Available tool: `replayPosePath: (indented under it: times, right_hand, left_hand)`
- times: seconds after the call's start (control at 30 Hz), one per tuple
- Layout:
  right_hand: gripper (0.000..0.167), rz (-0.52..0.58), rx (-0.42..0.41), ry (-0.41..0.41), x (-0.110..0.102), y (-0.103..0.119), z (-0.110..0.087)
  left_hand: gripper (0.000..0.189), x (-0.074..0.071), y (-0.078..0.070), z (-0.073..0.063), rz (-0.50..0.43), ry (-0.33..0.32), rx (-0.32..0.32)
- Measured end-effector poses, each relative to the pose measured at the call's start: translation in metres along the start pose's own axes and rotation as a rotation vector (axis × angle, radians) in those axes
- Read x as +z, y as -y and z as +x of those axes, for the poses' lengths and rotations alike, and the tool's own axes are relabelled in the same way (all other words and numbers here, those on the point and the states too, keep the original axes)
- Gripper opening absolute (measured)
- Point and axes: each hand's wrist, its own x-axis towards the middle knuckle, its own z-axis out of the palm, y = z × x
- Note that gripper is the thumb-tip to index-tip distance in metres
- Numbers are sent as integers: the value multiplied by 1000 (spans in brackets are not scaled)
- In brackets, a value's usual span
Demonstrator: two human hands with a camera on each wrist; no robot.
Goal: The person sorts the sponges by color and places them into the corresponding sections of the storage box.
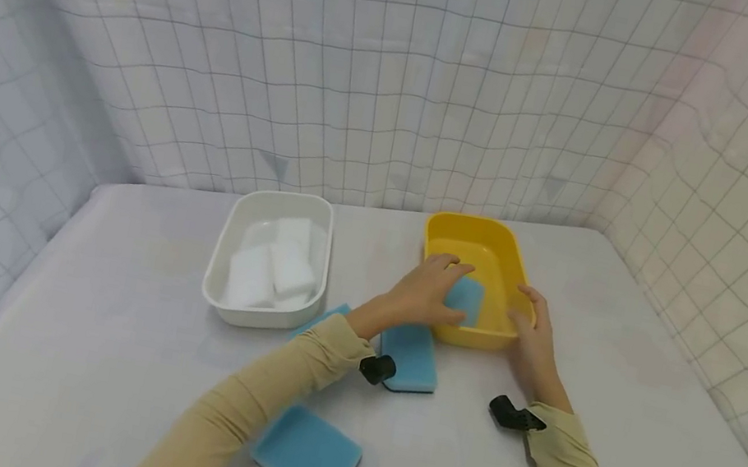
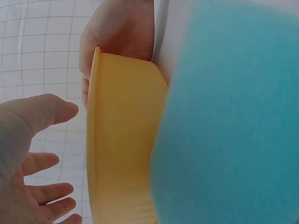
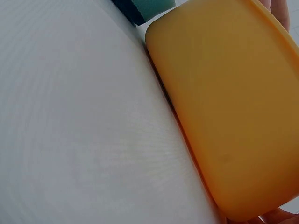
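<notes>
L hand (image 1: 428, 289) spread by blue sponge (image 1: 469, 300), R hand (image 1: 538, 344) gripping ylw bin (image 1: 484, 340)

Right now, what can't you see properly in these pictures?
Head view: one pad by the white tub, partly hidden by the left sleeve.
Left wrist view: the close pad, cut off by the right edge.
Right wrist view: the yellow tub's inside, hidden by its wall.
</notes>
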Motion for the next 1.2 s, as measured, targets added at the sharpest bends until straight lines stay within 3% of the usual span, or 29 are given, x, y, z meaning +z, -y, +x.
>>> replayPosePath:
  times: [0.33, 0.63, 1.0, 1.2]
  right_hand:
    - [46, 12, -4, 5, -3, 3, 3]
    - [48, -34, -6, 0, -3, 7, -1]
    - [46, 179, -9, 36, 3, -1, -5]
    - [45, 192, -24, 41, 4, -1, -6]
  left_hand:
    - [64, -23, 5, -21, -44, -23, 1]
    - [61, -29, 14, -40, -40, -25, 11]
    - [62, -41, 31, -76, -30, 43, -62]
    - [62, -43, 37, -92, -26, 52, -70]
